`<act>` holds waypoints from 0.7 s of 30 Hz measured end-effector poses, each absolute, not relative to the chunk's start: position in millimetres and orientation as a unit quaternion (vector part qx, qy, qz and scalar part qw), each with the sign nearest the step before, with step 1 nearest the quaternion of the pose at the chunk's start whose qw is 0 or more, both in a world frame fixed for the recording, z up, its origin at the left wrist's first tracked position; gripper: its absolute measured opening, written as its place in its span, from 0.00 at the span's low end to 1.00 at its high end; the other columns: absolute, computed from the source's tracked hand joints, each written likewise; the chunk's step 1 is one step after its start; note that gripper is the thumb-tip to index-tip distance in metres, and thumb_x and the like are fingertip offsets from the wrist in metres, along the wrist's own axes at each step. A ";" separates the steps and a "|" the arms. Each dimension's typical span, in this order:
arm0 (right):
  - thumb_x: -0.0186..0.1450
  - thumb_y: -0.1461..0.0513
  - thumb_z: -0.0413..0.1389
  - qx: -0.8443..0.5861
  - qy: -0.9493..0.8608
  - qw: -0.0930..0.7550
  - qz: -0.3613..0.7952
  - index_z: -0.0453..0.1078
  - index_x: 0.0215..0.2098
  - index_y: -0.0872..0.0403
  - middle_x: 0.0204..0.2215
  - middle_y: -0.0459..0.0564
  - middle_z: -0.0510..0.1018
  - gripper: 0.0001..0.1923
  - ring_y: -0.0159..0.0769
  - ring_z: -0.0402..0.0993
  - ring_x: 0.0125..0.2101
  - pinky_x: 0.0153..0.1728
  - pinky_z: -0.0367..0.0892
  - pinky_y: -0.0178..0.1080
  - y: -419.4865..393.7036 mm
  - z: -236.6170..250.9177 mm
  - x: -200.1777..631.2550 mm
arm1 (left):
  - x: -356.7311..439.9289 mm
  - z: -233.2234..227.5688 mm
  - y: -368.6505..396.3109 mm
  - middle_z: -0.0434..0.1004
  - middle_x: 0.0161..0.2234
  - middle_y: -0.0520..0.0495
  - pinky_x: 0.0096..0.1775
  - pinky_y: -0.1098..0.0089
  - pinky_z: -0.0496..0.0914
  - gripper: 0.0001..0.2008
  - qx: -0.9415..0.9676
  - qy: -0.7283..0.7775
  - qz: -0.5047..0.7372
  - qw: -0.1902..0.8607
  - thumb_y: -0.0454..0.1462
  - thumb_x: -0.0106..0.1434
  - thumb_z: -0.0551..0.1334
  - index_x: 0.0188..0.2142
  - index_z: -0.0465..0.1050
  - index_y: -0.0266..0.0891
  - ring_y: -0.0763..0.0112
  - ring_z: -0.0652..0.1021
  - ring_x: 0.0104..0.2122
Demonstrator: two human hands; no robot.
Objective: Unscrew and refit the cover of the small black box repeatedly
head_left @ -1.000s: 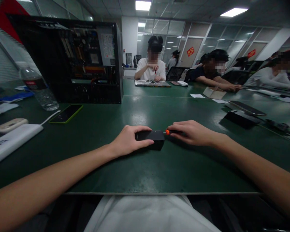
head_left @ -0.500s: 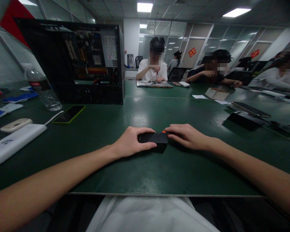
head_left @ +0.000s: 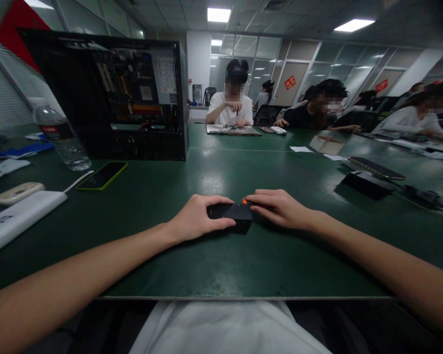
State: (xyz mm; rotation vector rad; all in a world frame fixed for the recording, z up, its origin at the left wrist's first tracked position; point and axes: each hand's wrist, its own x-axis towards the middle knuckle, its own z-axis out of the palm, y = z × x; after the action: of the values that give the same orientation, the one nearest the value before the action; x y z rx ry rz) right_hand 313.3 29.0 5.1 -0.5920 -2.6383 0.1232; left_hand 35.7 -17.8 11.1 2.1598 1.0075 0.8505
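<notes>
At frame centre a small black box (head_left: 231, 214) is gripped by the left hand (head_left: 195, 219) while an orange-tipped tool (head_left: 245, 202) (mostly hidden) is pinched against it by the right hand (head_left: 278, 209); the work appears midway, the box unopened.

It was an office turned workshop: a long green table (head_left: 214, 172) held an opened computer case (head_left: 114, 93) with its circuit boards bare, other people sat working at it, and ceiling lights (head_left: 219, 14) shone above glass partition walls (head_left: 266, 54).

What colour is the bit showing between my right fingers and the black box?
Orange, seen in the head view.
</notes>
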 end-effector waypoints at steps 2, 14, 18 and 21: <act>0.75 0.57 0.47 -0.211 -0.949 0.218 0.092 0.73 0.54 0.59 0.35 0.53 0.77 0.19 0.32 0.72 0.34 0.36 0.65 0.34 30.9 2.8 310.8 | 35.3 10.1 -17.5 0.85 0.43 0.45 0.45 0.66 0.74 0.23 0.815 0.377 0.323 0.298 0.45 0.59 0.72 0.51 0.80 0.37 0.62 0.82 0.40; 0.72 0.55 0.52 -0.303 -0.938 0.168 0.007 0.74 0.49 0.57 0.39 0.54 0.81 0.16 0.36 0.77 0.37 0.39 0.68 0.37 46.0 12.2 334.3 | 27.8 21.9 -7.5 0.85 0.39 0.44 0.38 0.69 0.73 0.20 0.753 0.417 0.402 0.311 0.50 0.67 0.63 0.44 0.83 0.35 0.63 0.82 0.36; 0.71 0.56 0.52 -0.352 -0.928 0.125 -0.022 0.74 0.51 0.55 0.42 0.54 0.81 0.16 0.37 0.78 0.38 0.39 0.70 0.37 47.3 5.4 329.1 | 11.0 18.9 9.8 0.76 0.20 0.47 0.28 0.70 0.68 0.29 0.740 0.465 0.370 0.315 0.53 0.72 0.53 0.31 0.82 0.32 0.69 0.76 0.21; 0.72 0.57 0.51 -0.367 -0.921 0.122 -0.058 0.74 0.51 0.55 0.44 0.56 0.80 0.16 0.38 0.78 0.38 0.38 0.71 0.39 42.3 6.6 321.2 | 0.7 15.6 20.5 0.79 0.23 0.47 0.26 0.71 0.66 0.25 0.773 0.482 0.326 0.253 0.50 0.71 0.56 0.32 0.81 0.35 0.70 0.75 0.19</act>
State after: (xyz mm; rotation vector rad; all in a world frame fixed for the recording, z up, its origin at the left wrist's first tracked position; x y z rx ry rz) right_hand 321.2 42.3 6.6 -1.0698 -2.6872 -0.1698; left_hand 0.7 20.5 15.6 2.1017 1.3103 0.8851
